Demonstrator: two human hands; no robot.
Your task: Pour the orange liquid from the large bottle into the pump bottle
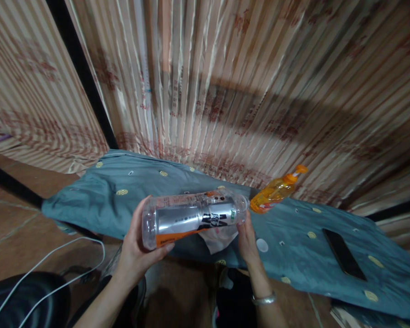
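A large clear plastic bottle with a silver, black and orange label lies sideways in the air between my two hands. My left hand is wrapped round its base end. At the neck end, my right hand grips the bottle, its fingers partly hidden behind it. Just beyond the neck stands an orange pump bottle of yellow-orange liquid. Below the bottle a pale crumpled cloth or tissue shows in part. A small white round cap lies beside my right wrist.
The bench is covered with a teal patterned cloth. A black phone rests on its right part. Striped curtains hang behind it, with a dark pole at left. A white cable loops at lower left.
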